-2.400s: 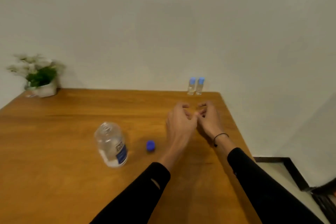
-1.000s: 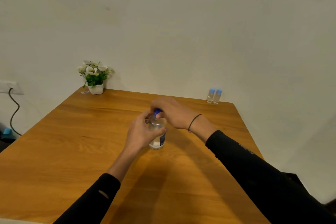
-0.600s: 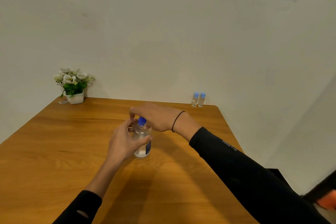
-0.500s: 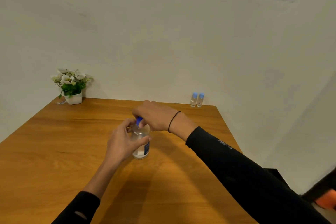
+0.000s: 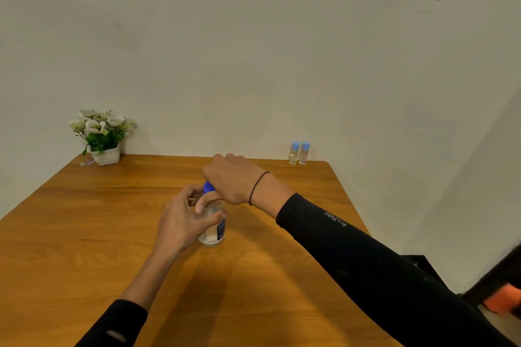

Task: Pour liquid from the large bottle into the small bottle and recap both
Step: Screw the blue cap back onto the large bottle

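Note:
The large clear bottle [image 5: 213, 229] with a dark blue label stands upright in the middle of the wooden table [image 5: 84, 234]. My left hand [image 5: 183, 220] wraps around its body from the left. My right hand [image 5: 232, 179] comes down over its top, fingers closed around the blue cap [image 5: 208, 186], which sits on the neck. Two small clear bottles [image 5: 298, 153] with light blue caps stand side by side at the table's far right corner, against the wall.
A small white pot of white flowers [image 5: 102, 136] stands at the far left corner. The table's right edge drops off to the floor, where a dark object and something orange [image 5: 504, 300] lie.
Earlier both hands were together near the far right, the bottle open and its cap lying on the table. Since then my left hand has gripped the bottle and my right holds the cap on its neck.

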`<action>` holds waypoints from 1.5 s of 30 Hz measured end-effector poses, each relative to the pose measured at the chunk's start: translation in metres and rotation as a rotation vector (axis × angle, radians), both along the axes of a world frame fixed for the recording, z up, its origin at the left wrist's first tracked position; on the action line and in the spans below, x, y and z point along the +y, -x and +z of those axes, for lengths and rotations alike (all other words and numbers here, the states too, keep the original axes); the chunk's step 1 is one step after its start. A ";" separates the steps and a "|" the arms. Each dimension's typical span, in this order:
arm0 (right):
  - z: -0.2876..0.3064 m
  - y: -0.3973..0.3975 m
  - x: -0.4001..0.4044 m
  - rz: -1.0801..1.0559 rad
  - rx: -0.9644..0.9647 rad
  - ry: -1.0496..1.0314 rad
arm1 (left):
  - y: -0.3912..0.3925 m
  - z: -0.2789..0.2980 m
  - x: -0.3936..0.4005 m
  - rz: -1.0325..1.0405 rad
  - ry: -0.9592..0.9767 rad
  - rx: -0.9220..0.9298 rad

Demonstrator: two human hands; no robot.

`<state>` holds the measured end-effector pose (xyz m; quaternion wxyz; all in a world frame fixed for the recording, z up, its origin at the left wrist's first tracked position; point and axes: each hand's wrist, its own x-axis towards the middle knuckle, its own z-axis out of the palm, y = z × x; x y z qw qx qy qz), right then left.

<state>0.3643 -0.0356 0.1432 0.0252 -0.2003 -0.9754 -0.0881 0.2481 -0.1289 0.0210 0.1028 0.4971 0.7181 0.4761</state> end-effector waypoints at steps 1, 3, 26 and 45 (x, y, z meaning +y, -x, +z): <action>0.001 -0.001 0.001 0.018 0.014 0.072 | 0.000 0.000 0.000 -0.001 -0.005 0.002; 0.007 -0.003 0.001 0.088 0.036 0.216 | 0.000 -0.001 0.001 0.003 -0.013 0.006; 0.000 0.002 0.010 0.061 0.035 0.205 | 0.000 0.002 -0.003 -0.030 -0.036 -0.010; -0.001 -0.003 0.012 0.065 0.019 0.091 | 0.001 0.000 -0.004 -0.018 -0.016 -0.030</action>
